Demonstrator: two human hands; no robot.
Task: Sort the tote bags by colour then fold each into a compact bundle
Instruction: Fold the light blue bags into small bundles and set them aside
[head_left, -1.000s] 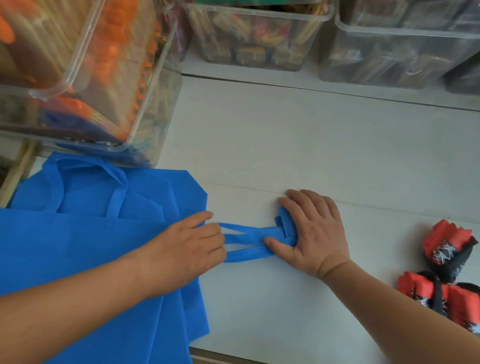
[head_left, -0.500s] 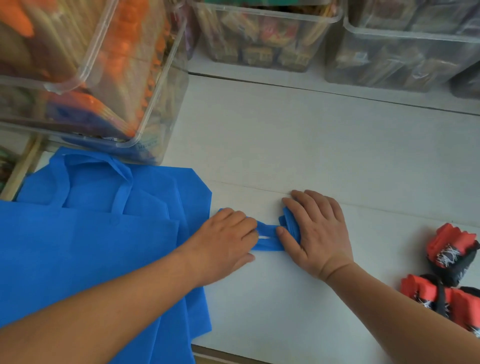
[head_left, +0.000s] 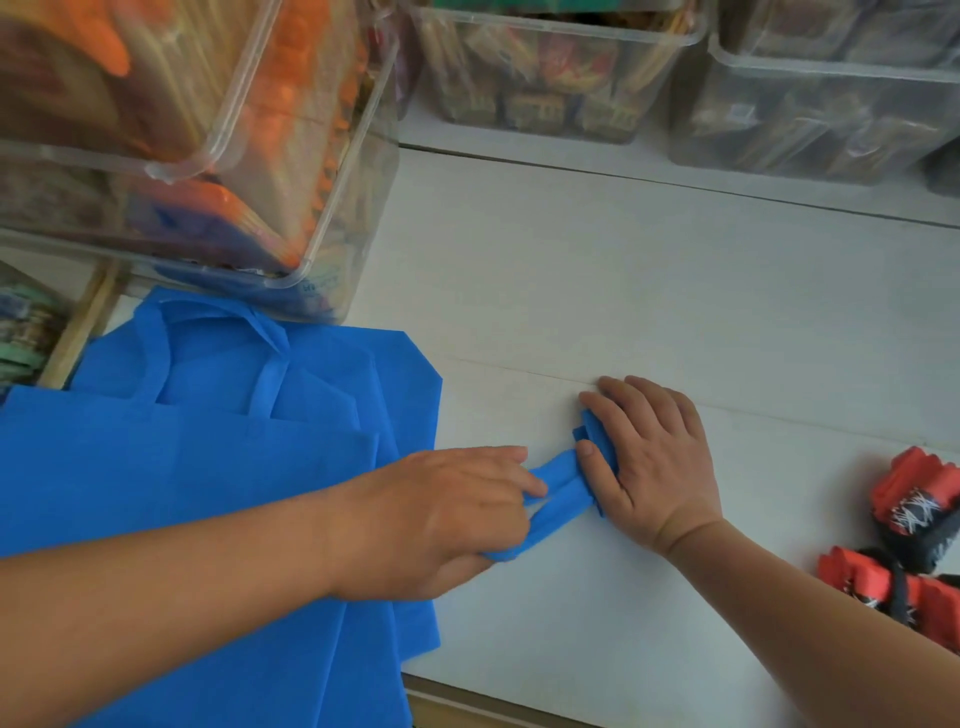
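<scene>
Lying flat on the white table (head_left: 623, 291), a stack of plain bright-blue tote bags (head_left: 208, 493) is seen in the head view, its edges fanned and its handles at the far side. Just right of the stack, two narrow blue straps (head_left: 563, 483) are gripped by the curled fingers of the left hand (head_left: 441, 514). Their folded end, further right, is pressed down by the right hand (head_left: 649, 467), fingers nearly straight. Well right of the stack, red-and-black bundles (head_left: 914, 504) are laid; behind it a clear bin (head_left: 260, 156) is set.
</scene>
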